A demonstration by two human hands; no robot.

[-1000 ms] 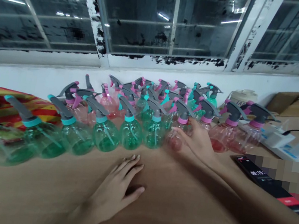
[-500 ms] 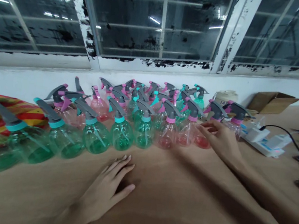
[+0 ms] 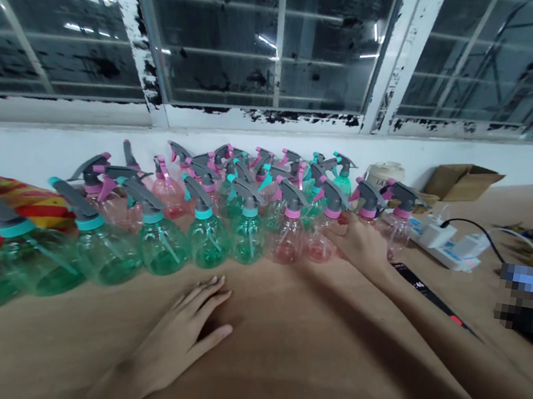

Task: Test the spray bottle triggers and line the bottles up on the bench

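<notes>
My left hand (image 3: 185, 331) lies flat and open on the brown table (image 3: 320, 370), fingers stretched toward a row of green spray bottles (image 3: 209, 241). My right hand (image 3: 365, 247) reaches forward to the right end of the cluster. Its fingers curl round the body of a pink spray bottle (image 3: 368, 202), whose grey trigger head shows above the hand. More pink bottles (image 3: 287, 243) stand just left of that hand. Several further bottles crowd behind, up to the white wall.
A white power strip (image 3: 445, 249) with a black cable lies right of the bottles, and a black timer device (image 3: 426, 292) lies beside my right forearm. A cardboard box (image 3: 462, 180) and a white jar (image 3: 386, 174) stand by the wall. Striped cloth (image 3: 18, 201) lies at the left.
My right hand moved from the nearer pink bottles to the right, then settled on a pink bottle at the cluster's right end. The camera swung right. My left hand stayed flat.
</notes>
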